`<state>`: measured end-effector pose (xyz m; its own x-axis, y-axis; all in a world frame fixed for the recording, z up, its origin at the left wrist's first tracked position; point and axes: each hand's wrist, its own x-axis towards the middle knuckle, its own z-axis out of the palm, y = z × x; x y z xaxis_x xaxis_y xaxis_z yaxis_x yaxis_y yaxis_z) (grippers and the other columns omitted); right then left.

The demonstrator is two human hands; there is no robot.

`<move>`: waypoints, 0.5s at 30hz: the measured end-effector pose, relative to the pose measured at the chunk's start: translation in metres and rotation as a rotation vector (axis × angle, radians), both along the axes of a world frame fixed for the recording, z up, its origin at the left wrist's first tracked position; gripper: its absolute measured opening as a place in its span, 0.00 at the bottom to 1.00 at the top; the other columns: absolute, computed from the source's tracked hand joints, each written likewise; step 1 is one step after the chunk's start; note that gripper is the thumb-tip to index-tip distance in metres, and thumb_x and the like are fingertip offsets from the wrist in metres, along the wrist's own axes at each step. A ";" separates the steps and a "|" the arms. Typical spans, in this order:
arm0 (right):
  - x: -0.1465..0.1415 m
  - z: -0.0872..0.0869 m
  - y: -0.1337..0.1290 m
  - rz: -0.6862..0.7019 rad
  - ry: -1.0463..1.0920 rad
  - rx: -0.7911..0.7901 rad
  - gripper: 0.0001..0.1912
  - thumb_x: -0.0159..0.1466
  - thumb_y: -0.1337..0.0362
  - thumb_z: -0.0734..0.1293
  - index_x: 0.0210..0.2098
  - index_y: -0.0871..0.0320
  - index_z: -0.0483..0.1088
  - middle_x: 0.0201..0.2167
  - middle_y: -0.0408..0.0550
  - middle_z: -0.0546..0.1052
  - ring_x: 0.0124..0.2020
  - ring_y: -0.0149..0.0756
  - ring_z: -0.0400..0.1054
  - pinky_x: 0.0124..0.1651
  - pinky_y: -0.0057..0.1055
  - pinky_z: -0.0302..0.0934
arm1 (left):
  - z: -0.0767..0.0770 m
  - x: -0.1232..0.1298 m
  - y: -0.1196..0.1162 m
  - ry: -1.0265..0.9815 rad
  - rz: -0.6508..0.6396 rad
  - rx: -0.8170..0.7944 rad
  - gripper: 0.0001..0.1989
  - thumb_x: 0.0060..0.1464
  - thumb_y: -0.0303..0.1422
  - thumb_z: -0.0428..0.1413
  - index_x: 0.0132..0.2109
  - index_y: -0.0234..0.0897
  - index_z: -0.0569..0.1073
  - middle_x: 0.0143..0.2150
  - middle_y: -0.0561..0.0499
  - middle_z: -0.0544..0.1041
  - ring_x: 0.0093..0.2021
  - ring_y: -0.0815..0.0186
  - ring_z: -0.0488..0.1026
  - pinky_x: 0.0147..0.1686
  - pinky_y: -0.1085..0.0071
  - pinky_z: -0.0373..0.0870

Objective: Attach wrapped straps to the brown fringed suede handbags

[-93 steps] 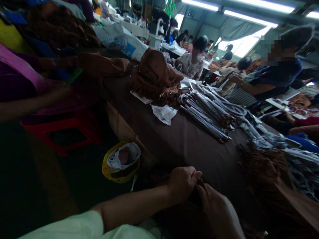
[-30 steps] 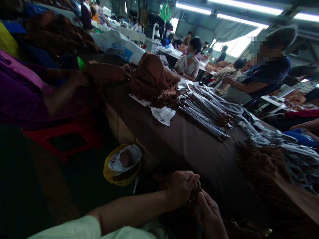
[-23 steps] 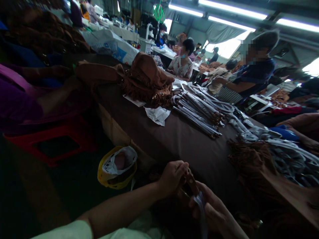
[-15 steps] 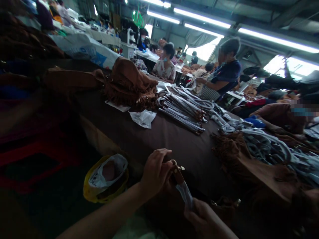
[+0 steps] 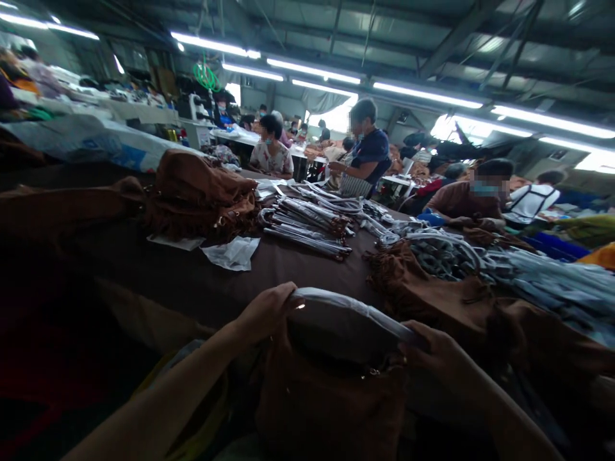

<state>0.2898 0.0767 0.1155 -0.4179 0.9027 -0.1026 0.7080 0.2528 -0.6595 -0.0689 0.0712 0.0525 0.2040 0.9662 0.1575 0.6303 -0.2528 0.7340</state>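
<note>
A brown suede-like bag (image 5: 331, 403) hangs upright in front of me. Above its opening arches a strap wrapped in white film (image 5: 353, 304). My left hand (image 5: 273, 307) is closed round the strap's left end, where a small shiny metal piece shows by the fingers. At the other end, my right hand (image 5: 430, 346) grips the strap near the bag's upper right corner. Metal hardware glints on the bag's rim below that hand. The lower part of the bag is dark and hard to make out.
Across the brown table (image 5: 298, 269) lie a row of wrapped straps (image 5: 307, 224), white paper (image 5: 233, 253) and a pile of fringed brown bags (image 5: 196, 192). More brown bags (image 5: 446, 288) and a heap of wrapped straps (image 5: 519, 301) fill the right side. Several people work beyond.
My hands have moved apart and now hold the strap in an arch between them. The bag has come up into view below it. My view has turned right and levelled.
</note>
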 end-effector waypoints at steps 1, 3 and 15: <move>0.009 -0.001 0.005 -0.048 0.000 0.046 0.18 0.63 0.56 0.64 0.48 0.60 0.70 0.30 0.44 0.76 0.28 0.36 0.68 0.31 0.29 0.59 | 0.003 0.001 0.004 0.033 0.012 -0.057 0.18 0.63 0.46 0.41 0.39 0.37 0.68 0.33 0.51 0.73 0.33 0.65 0.69 0.35 0.71 0.62; 0.019 -0.003 0.012 -0.105 -0.025 0.160 0.19 0.65 0.54 0.62 0.48 0.60 0.71 0.36 0.48 0.77 0.35 0.39 0.70 0.37 0.31 0.62 | 0.014 0.010 0.011 0.136 0.023 -0.067 0.19 0.61 0.46 0.45 0.43 0.35 0.69 0.38 0.47 0.74 0.38 0.61 0.71 0.41 0.68 0.63; 0.030 -0.023 0.009 -0.442 0.095 0.537 0.22 0.62 0.54 0.63 0.54 0.53 0.66 0.41 0.49 0.78 0.37 0.41 0.74 0.38 0.33 0.66 | 0.107 0.202 0.041 0.415 -0.376 -0.053 0.11 0.51 0.36 0.56 0.39 0.34 0.75 0.39 0.41 0.77 0.42 0.55 0.74 0.41 0.65 0.67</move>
<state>0.3194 0.0852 0.0921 0.0152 0.9057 0.4236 0.7651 0.2622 -0.5881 0.1334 0.1121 0.1591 0.5704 0.8194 -0.0564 0.7426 -0.4852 0.4618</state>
